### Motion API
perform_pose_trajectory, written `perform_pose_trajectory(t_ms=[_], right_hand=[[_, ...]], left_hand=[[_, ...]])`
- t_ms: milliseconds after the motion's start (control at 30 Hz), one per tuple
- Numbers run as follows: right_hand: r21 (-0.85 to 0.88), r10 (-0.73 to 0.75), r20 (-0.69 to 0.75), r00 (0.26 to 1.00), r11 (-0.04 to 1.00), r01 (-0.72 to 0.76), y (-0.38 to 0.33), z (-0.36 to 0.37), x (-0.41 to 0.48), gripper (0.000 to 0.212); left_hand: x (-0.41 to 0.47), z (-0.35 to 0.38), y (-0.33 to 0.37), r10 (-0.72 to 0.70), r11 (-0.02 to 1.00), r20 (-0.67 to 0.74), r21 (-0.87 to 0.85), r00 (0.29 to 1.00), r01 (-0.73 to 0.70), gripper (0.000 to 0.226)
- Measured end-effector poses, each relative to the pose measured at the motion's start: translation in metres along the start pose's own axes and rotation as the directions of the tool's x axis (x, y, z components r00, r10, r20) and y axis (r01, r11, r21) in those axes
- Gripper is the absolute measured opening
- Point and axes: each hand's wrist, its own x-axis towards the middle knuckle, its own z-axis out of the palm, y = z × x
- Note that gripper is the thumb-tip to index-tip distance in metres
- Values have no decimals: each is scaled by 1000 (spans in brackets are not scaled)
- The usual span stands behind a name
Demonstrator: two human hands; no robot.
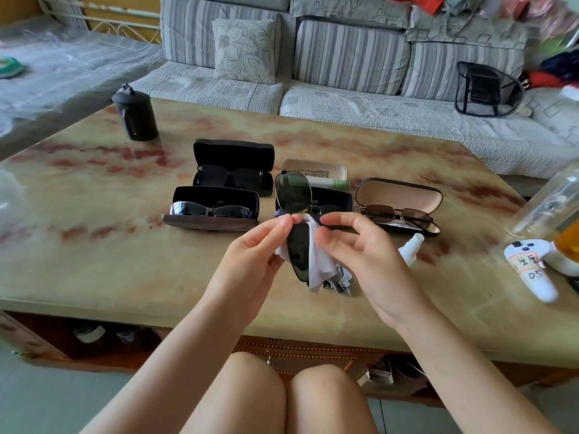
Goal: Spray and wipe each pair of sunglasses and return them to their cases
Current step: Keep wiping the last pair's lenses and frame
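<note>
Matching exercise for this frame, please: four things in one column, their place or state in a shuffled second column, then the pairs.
1. green-lens sunglasses
2. spray bottle
3. brown-lens sunglasses
4. black jug

A. lying on its side on the table
B. standing upright, far left
C. held by the left hand and right hand, with a white cloth
D. resting in an open beige-lined case

Pairs: 1-C, 2-A, 3-D, 4-B

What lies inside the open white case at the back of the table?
A white tube with a green end lies in the open white case. The held green-lensed sunglasses cover the case's left part.
</note>
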Motion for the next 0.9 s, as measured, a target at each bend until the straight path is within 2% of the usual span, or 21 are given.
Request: perform_pose_trajectory(t_ms=[100,200,267,367,433,500,600,700,900], right_hand=[[3,87,81,993,996,-88,4,1,2,52],[-30,126,135,983,992,-123,4,-2,4,40],[54,133,225,965,987,-149,2,-6,4,33],[248,139,333,933,942,-228,0,-17,6,54],[351,98,357,929,907,-231,1,-22,7,52],[302,67,370,926,934,-188,1,-25,8,46],[151,23,360,933,985,-83,1,-24,7,32],[108,14,315,949,993,-50,0,-19,5,27],[-73,51,57,997,996,-47,5,-3,8,17]], left_hand=[[-3,3,0,20,999,14,34,1000,-21,31],[-4,5,0,38,998,-5,52,999,-38,34],[-4,5,0,50,997,-18,55,999,-49,35],[-5,2,1,59,996,-38,62,998,-57,35],[-5,2,2,58,996,-39,75,998,-55,36],[-5,2,3,67,994,-42,89,997,-63,31],[-7,4,3,90,988,-60,129,994,-81,27],[-9,4,2,101,980,-70,182,992,-86,29],[-12,11,-1,95,975,-42,206,995,-85,37]])
